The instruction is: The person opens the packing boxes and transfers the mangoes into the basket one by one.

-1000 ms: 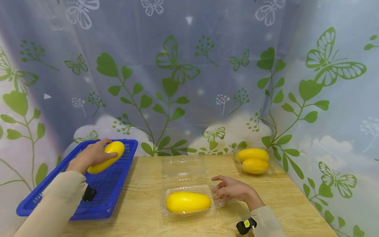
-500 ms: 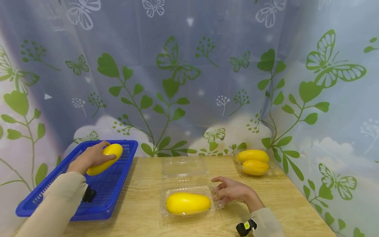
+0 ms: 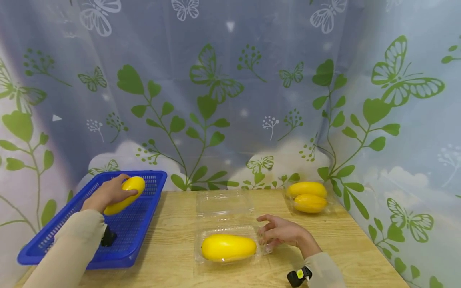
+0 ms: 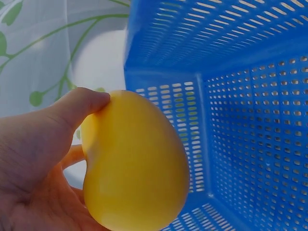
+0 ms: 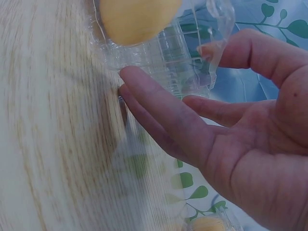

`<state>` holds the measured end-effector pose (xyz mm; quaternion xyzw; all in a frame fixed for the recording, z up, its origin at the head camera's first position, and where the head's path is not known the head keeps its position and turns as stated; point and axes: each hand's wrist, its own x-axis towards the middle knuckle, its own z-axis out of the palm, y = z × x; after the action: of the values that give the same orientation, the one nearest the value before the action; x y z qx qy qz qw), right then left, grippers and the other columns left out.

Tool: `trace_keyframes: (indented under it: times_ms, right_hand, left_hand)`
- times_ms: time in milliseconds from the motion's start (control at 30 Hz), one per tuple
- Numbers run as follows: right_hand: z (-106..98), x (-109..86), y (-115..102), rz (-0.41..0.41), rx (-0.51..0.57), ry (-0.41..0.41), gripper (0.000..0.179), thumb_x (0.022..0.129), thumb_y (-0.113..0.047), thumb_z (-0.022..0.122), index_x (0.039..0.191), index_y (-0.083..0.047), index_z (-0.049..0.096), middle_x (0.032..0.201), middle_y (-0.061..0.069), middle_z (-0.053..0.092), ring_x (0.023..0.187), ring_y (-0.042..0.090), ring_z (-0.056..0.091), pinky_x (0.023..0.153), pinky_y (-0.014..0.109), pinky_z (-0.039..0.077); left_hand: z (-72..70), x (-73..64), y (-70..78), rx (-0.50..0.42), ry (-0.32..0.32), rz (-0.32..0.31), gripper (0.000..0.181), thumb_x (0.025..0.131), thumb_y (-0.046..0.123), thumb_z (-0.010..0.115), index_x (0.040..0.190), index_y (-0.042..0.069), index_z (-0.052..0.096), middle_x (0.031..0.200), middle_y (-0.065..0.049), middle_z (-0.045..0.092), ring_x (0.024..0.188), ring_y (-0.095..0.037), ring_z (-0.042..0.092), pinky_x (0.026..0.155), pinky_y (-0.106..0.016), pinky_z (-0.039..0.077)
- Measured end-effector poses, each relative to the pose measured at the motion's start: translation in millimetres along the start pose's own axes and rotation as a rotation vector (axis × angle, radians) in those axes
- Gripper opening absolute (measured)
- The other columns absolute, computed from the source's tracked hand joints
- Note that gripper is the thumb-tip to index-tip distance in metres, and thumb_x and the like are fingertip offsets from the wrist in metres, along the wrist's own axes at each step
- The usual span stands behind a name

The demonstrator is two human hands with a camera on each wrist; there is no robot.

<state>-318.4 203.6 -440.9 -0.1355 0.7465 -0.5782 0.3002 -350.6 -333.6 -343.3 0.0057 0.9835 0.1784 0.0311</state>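
While the left hand (image 3: 111, 191) is gripping a yellow fruit (image 3: 135, 185) over the blue basket (image 3: 126, 232) in the head view, the right hand (image 3: 284, 230) is resting at the edge of a clear container (image 3: 230, 229), where a second yellow fruit (image 3: 228, 247) is lying. From the left wrist, thumb and fingers are clamping the first fruit near the basket's wall. From the right wrist, straight fingers are standing apart from the thumb, whose tip is showing beside the clear plastic.
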Motion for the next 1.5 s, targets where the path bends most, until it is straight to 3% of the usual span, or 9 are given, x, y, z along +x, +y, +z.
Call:
trace_keyframes:
  times_ms: [433,733,1100,1500]
  right_hand:
    - [-1.6,2.0,4.1,0.001,-0.007,0.000,0.079,0.092,-0.003,0.060,0.160,0.003,0.021,0.138,0.030,0.052,0.099,0.023,0.071,0.072,0.031,0.063]
    - [-1.0,2.2,2.3,0.001,-0.012,-0.007,0.080,0.091,-0.004,0.060,0.160,0.003,0.021,0.140,0.031,0.052,0.099,0.023,0.070,0.071,0.030,0.063]
    - [0.0,2.2,3.3,0.012,-0.005,-0.014,0.079,0.091,-0.004,0.060,0.160,0.003,0.022,0.137,0.028,0.054,0.096,0.022,0.069,0.072,0.030,0.063]
    - [-1.4,2.1,2.5,0.003,-0.016,-0.004,0.079,0.091,-0.004,0.059,0.160,0.002,0.020,0.140,0.030,0.053,0.096,0.022,0.069,0.072,0.031,0.063]
  left_hand:
    - [7.6,6.4,-13.8,-0.032,0.031,-0.064,0.083,0.099,0.038,0.065,0.153,-0.010,0.025,0.144,-0.045,0.040,0.115,-0.055,0.052,0.097,-0.070,0.046]
    - [13.9,7.3,-25.9,-0.024,0.008,-0.122,0.080,0.100,0.036,0.065,0.151,-0.010,0.024,0.141,-0.045,0.040,0.114,-0.056,0.051,0.097,-0.071,0.045]
    - [24.4,10.0,-40.0,-0.007,0.044,-0.109,0.077,0.099,0.030,0.065,0.149,-0.013,0.025,0.139,-0.046,0.040,0.118,-0.063,0.049,0.097,-0.071,0.046]
    - [28.1,15.2,-45.9,-0.028,0.059,-0.175,0.075,0.099,0.027,0.066,0.150,-0.010,0.026,0.137,-0.045,0.043,0.113,-0.058,0.051,0.096,-0.072,0.044]
